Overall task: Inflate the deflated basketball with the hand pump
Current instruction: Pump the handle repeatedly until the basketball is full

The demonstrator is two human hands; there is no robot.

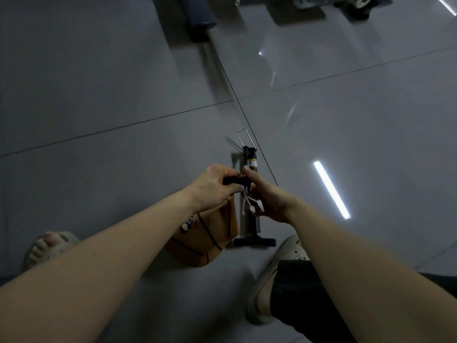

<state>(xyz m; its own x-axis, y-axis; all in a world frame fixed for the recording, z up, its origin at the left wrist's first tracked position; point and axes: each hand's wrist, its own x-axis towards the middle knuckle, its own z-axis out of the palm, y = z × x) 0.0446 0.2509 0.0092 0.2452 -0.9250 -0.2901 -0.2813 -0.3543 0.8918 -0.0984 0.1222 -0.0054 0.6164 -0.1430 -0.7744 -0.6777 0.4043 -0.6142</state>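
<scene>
A deflated orange basketball (pixel 207 241) lies crumpled on the grey floor under my left forearm. The black hand pump (pixel 252 159) lies flat on the floor beside it, its T-handle (pixel 254 241) toward me and a wire foot stand at the far end. My left hand (pixel 212 186) grips a black hose end (pixel 233 181) above the ball. My right hand (pixel 268 200) pinches a small bunch of white nozzle fittings (pixel 252 206) hanging from that hose end. The two hands nearly touch.
My sandalled left foot (pixel 49 248) is at the lower left and my right foot (pixel 277 276) with a dark trouser leg at the lower right. Dark furniture legs and a grey base (pixel 197 18) stand at the far top. Ceiling lights reflect off the glossy tiles.
</scene>
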